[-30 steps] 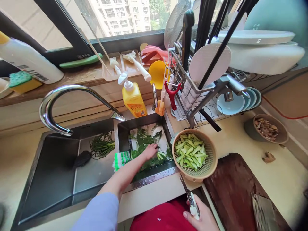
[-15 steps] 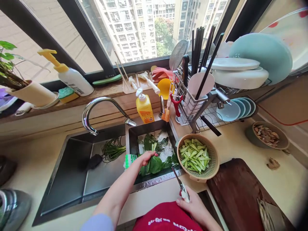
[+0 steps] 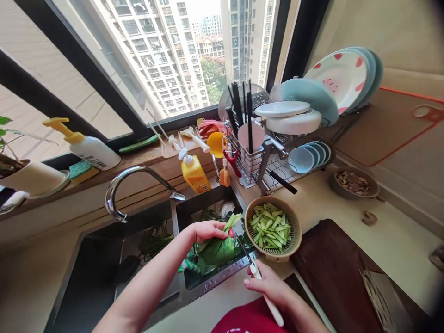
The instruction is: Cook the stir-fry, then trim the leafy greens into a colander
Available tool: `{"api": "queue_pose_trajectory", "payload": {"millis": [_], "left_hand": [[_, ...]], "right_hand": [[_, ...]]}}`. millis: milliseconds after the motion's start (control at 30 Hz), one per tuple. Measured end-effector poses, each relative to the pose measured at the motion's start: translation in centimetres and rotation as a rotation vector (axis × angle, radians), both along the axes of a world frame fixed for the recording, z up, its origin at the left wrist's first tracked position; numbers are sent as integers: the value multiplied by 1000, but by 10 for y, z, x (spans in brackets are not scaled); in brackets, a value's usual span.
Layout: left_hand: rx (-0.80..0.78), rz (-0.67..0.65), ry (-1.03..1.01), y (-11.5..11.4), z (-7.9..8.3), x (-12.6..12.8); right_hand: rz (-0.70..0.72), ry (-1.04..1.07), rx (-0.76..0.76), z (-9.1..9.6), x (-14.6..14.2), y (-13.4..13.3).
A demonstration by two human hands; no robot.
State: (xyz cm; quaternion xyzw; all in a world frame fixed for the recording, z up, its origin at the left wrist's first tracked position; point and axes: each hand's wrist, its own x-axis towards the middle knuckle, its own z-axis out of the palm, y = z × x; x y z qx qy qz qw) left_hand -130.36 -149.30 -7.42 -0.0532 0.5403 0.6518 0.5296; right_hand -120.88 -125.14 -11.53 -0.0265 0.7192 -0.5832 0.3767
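Observation:
My left hand [image 3: 210, 231] is closed round a leafy green vegetable [image 3: 220, 249] over the small sink basin. Its pale stem end sticks up past my fingers, and its broad leaves hang below. Close by, to the right, my right hand [image 3: 268, 284] grips a slim knife [image 3: 255, 270] with a white handle. The blade points up and left at the vegetable, its tip near my left fingertips; I cannot tell whether it touches. More wet leaves lie in the small basin [image 3: 208, 282]. A tan colander [image 3: 299, 231] of cut green pieces [image 3: 270, 226] stands just right of it.
A chrome faucet [image 3: 111, 199] arches over the large basin [image 3: 83, 273], where thin greens [image 3: 156, 243] lie. At right are a dark cutting board [image 3: 329, 263] with a cleaver [image 3: 381, 296], and a bowl [image 3: 373, 192]. A dish rack [image 3: 267, 162] stands behind the colander.
My left hand has lifted the vegetable up from the basin. My right hand has brought the knife up and left, close to it. The view has shifted to the right.

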Motion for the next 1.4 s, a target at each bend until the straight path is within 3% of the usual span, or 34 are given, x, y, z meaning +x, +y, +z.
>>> {"api": "queue_pose_trajectory", "payload": {"millis": [133,300,467,633,700,800,1000,1200,1400], "left_hand": [[-62,-218,-10,35,25,-17],[-92,-371,-48,77,26,-33],[-56,-520,-68,117,14,-46],[-126,-510,-106,132,-4,-53],[-130,-418,-114,128,-10,-53],[-81,-162,-123,116,-16,-48],[79,371,-131,71,-15,-18],[304,747,-25,-1,-22,45],[266,1220,64,-67,-41,140]], "right_hand": [[-110,-14,-187,11,-3,10],[-204,-10,-300,16,-6,30],[-302,41,-142,5,-6,45],[-381,-138,-42,-11,2,52],[-435,-200,-57,-14,7,54],[-474,-242,-111,-15,14,56],[-389,-175,-175,-14,16,44],[-171,-164,-141,-7,10,8],[169,-130,-76,1,13,-55]]}}
